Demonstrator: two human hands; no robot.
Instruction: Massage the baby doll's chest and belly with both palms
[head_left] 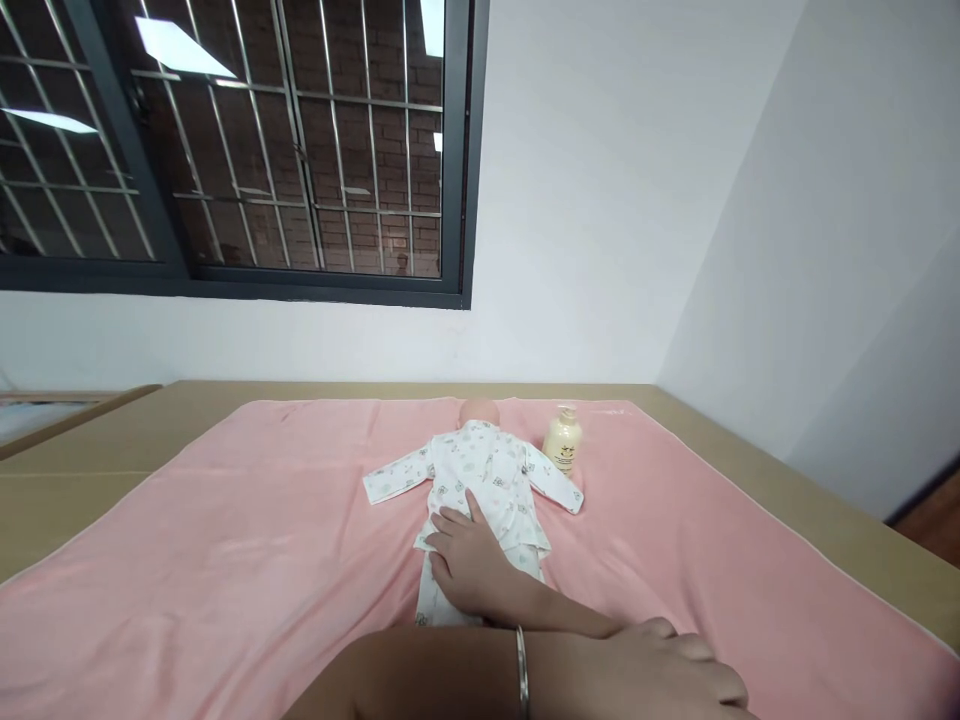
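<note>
A baby doll [487,470] in a white patterned suit lies on its back in the middle of a pink blanket [225,560], head toward the wall and sleeves spread. My right hand [465,562] lies flat on the doll's belly and hip, fingers slightly apart and gripping nothing. My left forearm, with a thin metal bangle [522,672], crosses the bottom of the view. My left hand [679,668] rests over my right forearm, holding nothing.
A cream lotion bottle [562,440] stands on the blanket just right of the doll's shoulder. The blanket covers a tan surface [840,520] that meets white walls at the back and right. A barred window [247,150] is above at the left.
</note>
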